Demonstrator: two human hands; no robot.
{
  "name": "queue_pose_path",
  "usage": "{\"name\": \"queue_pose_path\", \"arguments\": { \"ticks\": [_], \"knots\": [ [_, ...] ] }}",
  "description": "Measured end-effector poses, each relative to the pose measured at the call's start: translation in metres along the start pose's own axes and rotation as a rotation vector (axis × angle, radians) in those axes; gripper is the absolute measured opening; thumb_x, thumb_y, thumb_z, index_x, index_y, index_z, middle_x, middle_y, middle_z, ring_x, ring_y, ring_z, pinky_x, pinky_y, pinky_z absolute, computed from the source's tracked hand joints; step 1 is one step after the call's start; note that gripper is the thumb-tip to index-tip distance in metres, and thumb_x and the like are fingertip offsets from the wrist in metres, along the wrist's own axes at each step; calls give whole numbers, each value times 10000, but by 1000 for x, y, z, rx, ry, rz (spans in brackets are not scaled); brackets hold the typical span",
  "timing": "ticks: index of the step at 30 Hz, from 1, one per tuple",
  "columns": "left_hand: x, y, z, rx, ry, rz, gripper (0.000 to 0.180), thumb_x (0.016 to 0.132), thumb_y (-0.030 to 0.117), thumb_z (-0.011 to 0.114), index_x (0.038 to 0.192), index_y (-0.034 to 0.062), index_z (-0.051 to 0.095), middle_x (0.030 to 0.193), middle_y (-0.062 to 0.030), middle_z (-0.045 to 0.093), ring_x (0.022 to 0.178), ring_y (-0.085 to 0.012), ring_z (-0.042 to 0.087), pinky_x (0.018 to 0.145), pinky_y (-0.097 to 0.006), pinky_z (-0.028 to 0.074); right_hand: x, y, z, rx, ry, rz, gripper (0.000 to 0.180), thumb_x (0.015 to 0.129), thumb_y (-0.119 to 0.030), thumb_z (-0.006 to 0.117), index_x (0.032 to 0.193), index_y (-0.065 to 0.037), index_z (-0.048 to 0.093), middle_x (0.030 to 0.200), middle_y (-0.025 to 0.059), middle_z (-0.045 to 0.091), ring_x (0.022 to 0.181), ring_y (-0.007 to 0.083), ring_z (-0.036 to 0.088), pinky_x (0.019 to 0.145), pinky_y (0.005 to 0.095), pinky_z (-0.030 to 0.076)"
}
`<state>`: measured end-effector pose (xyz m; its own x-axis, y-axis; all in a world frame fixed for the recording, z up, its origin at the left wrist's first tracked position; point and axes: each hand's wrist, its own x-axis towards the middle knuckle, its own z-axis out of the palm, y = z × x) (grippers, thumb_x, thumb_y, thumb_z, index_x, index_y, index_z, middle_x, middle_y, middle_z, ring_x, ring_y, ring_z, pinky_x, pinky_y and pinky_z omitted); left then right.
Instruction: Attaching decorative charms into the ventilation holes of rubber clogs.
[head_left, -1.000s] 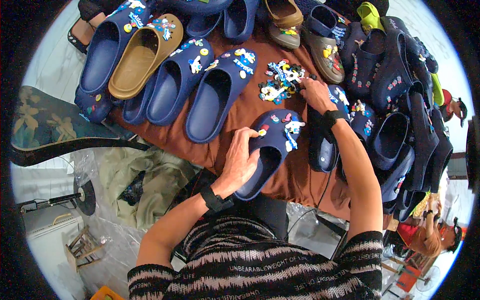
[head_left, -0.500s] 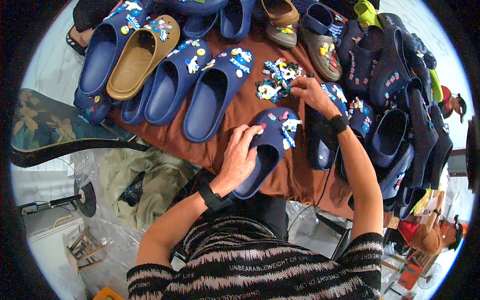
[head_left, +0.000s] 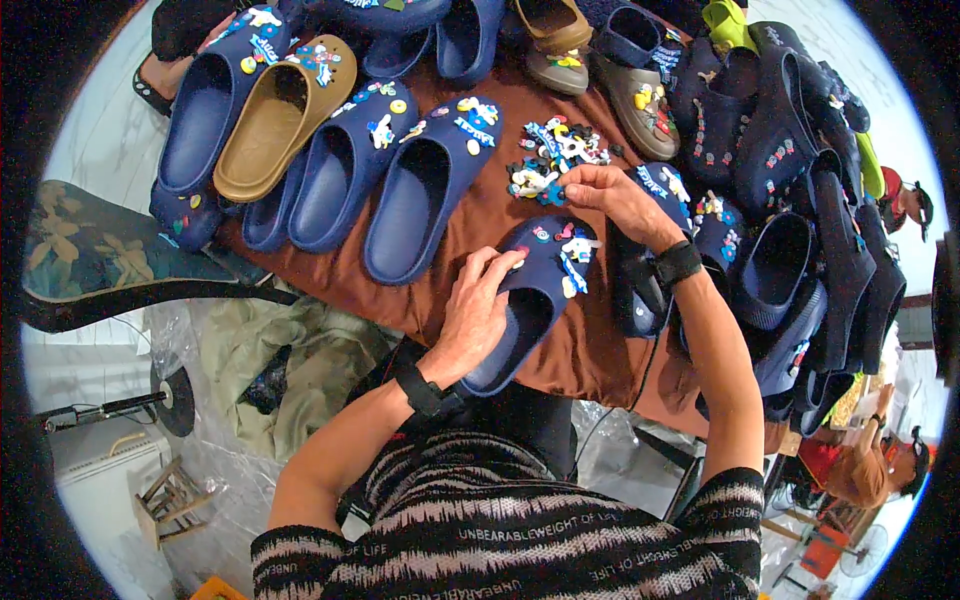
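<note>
A navy blue clog (head_left: pixel 535 300) with a few small charms on its toe lies on the brown cloth (head_left: pixel 470 225) in front of me. My left hand (head_left: pixel 477 312) grips the clog's left side, fingers curled over its rim. My right hand (head_left: pixel 612 197) reaches past the toe to a pile of small colourful charms (head_left: pixel 553 160) and pinches a blue charm at the pile's near edge. Both wrists wear black bands.
Several navy clogs (head_left: pixel 425 200) and a tan clog (head_left: pixel 275 115) lie in a row at the left. More dark clogs (head_left: pixel 790 170) are heaped at the right. A patterned chair (head_left: pixel 110 260) stands at the left. Another person (head_left: pixel 875 470) sits at the lower right.
My right hand has shifted slightly left onto the near edge of the charm pile. My left hand stays on the clog.
</note>
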<state>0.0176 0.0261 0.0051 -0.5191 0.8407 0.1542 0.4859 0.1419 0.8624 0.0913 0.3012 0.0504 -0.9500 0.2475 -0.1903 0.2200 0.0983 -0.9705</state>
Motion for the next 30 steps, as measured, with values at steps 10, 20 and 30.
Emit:
{"name": "queue_pose_path", "arguments": {
  "ticks": [10,20,30],
  "knots": [
    [2,-4,0,-47,34,73,478,805,-101,609,1245,71,536,1287,-172,498,1223,-398,503,1046,-457,415,-2,-21,23,-250,-75,-40,152,988,-156,642,1021,-12,678,879,-23,650,832,75,585,763,269,503],
    [-4,-11,2,-128,94,-77,381,830,7,688,1148,34,480,1173,-157,530,1156,-315,542,1009,-399,420,-15,-38,83,-674,-85,-234,145,868,-139,695,958,-27,673,899,159,702,873,361,684,775,446,541],
    [-4,-10,2,-139,107,-71,406,812,14,681,1151,17,458,1111,-188,515,1094,-366,548,980,-430,434,-25,-40,97,-1030,-169,-425,149,829,-107,695,957,-31,703,925,130,657,935,338,636,857,441,498]
  ]
}}
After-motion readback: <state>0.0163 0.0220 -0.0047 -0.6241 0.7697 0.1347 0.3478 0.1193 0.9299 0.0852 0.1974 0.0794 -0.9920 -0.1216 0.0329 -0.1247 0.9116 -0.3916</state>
